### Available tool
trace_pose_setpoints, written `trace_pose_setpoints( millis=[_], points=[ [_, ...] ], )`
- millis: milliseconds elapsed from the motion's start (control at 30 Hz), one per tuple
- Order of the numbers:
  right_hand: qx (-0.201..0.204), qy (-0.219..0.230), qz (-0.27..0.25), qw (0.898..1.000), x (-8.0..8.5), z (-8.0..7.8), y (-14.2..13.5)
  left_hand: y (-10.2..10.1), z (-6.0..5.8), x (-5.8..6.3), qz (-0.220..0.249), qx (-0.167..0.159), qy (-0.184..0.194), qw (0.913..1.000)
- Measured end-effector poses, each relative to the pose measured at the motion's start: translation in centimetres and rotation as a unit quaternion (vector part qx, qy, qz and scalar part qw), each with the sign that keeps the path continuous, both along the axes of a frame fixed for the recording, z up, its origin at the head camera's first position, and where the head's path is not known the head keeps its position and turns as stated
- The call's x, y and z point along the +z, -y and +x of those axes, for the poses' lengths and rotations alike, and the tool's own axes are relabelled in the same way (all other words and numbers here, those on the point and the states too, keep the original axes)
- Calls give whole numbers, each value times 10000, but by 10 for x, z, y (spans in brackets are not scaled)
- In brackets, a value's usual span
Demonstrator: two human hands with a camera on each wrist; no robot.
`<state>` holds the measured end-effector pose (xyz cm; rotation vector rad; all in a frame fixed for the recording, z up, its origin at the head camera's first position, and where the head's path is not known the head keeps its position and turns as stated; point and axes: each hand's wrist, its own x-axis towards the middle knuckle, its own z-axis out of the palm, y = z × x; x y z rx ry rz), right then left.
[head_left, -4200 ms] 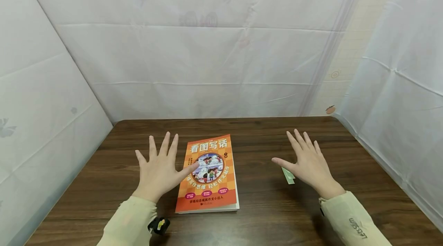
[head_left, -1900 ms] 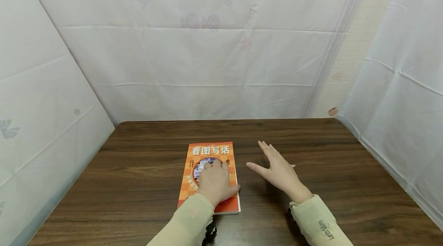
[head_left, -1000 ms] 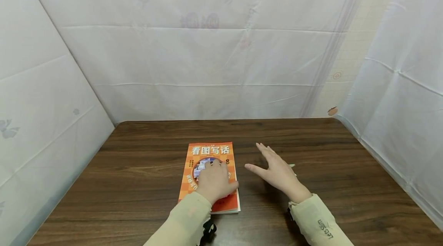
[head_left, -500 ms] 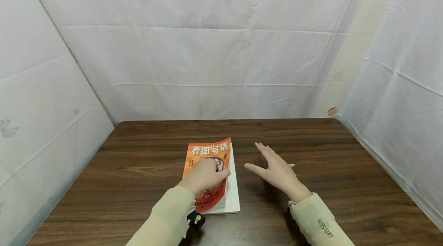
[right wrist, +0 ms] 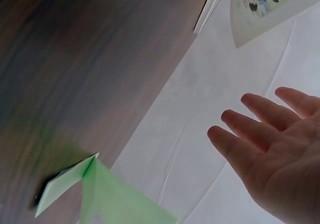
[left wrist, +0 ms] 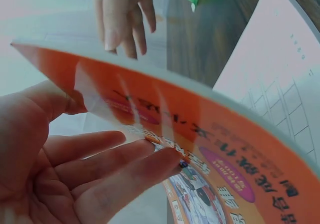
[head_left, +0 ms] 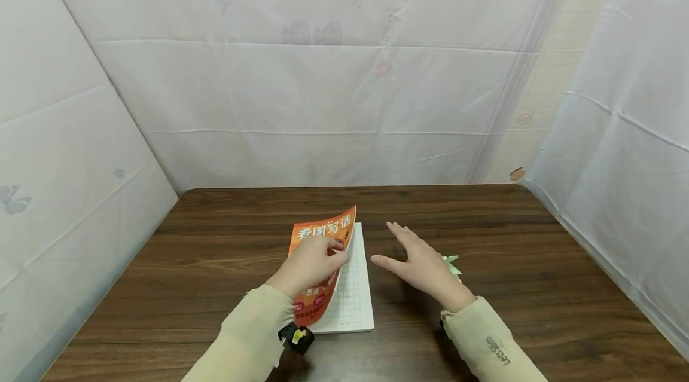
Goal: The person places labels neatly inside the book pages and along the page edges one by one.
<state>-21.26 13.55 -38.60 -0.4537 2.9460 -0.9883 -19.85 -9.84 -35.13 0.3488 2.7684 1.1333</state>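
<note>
An orange paperback book (head_left: 357,304) with a cartoon cover lies on the table, partly opened. My left hand (head_left: 309,263) pinches its front cover and some pages near the right edge, holding them raised and curved. In the left wrist view the thumb goes to the edge of the orange cover (left wrist: 165,97) while the fingers lie along its printed face. Under the lifted part, a white page with a printed grid shows. To the right of the book my right hand (head_left: 422,265) hovers over the table, fingers extended and holding nothing. Beside it is a folded light-green paper piece (right wrist: 125,196).
A dark wood-grain table (head_left: 226,238) carries the book and the green paper. White curtains (head_left: 301,95) hang behind the table and at both sides. A black strap (head_left: 298,337) is worn at the left wrist.
From resting on the flat book, my left hand has moved left, lifting the cover and pages and exposing the gridded page. My right hand, earlier farther right, has come closer to the book.
</note>
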Motion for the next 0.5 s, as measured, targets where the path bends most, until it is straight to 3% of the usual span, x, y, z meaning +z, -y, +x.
trace_pose_setpoints(
  millis=[267,500],
  points=[
    [145,-9,-9,9999,1,0,11,3,1,6,137,206,-362,9990],
    [354,50,-105,9993,-3,-3,29,10,2,12,27,159,-666,9977]
  ],
)
